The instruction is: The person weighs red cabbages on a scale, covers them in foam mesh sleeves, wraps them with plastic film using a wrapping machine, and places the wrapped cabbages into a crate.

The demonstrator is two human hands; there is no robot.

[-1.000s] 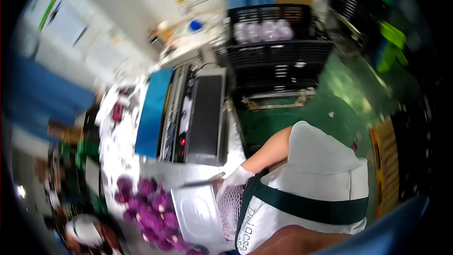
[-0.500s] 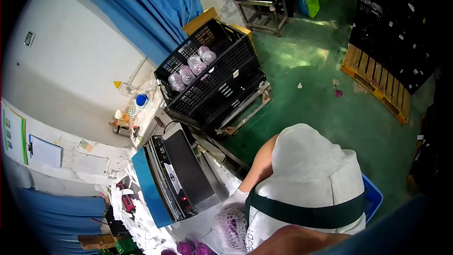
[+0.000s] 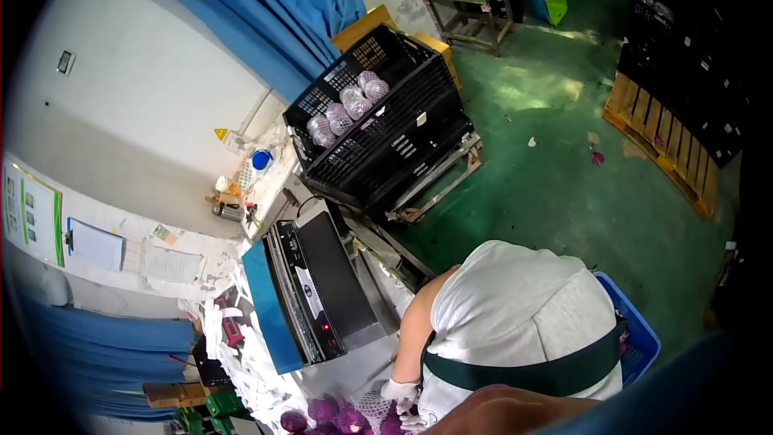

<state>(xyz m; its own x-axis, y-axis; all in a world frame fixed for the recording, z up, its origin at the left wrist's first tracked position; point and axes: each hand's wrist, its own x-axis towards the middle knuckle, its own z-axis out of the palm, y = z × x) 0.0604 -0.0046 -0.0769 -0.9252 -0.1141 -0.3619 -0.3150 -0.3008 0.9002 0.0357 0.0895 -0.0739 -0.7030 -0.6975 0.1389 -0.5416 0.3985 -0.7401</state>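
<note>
My right hand (image 3: 401, 395), in a white glove, reaches down at the bottom edge with bent fingers. It grips a purple cabbage (image 3: 391, 420) that lies partly in a white foam net (image 3: 372, 403); the contact is partly hidden and cut off by the frame. Several bare purple cabbages (image 3: 324, 410) lie just to the left on the work surface. Out of sight below the frame or behind my body is my left hand. A wrapping machine (image 3: 334, 282) with a black top plate, a blue side and a lit red light stands beyond my right hand.
A black crate (image 3: 362, 129) holding several netted cabbages stands beyond the machine. White paper strips (image 3: 262, 387) are heaped left of it. Behind my sleeve is a blue basket (image 3: 644, 346). A wooden pallet (image 3: 660, 145) with stacked black crates stands at the right.
My right hand has moved lower in the view, towards the bottom edge. The netted cabbage has dropped mostly out of frame, and more bare cabbages show. The whole view has shifted slightly.
</note>
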